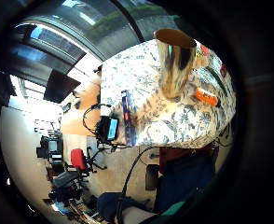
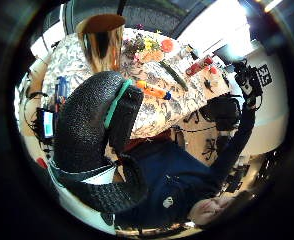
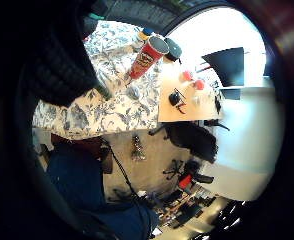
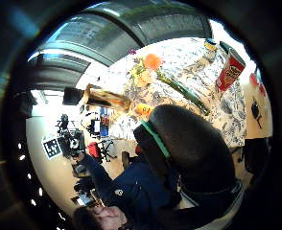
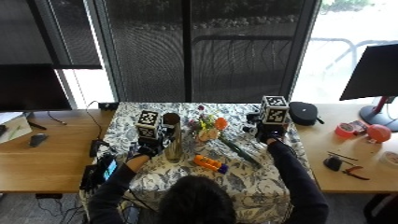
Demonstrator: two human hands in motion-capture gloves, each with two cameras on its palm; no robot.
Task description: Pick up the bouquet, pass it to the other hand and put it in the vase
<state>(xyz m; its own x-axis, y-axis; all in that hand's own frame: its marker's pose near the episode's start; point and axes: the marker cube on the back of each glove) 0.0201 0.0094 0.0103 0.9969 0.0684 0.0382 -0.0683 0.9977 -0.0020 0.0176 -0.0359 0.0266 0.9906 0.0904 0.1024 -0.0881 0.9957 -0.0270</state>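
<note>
We're hovering left hand [image 5: 144, 150] beside vase [image 5: 172, 137], fingers curling on nothing, readying to receive | right hand [image 5: 272, 135] idling apart, fingers curled, holding nothing | bouquet [image 5: 219, 135] lying on table [image 5: 261, 182] between, awaiting pickup

One bouquet [image 5: 211, 128] and one vase [image 5: 172, 136] are sitting on the one patterned table [image 5: 249, 175]. One orange bottle [image 5: 210, 164] is lying there, and one red can [image 4: 229, 70] is standing. Two gloved hands are showing.
</note>
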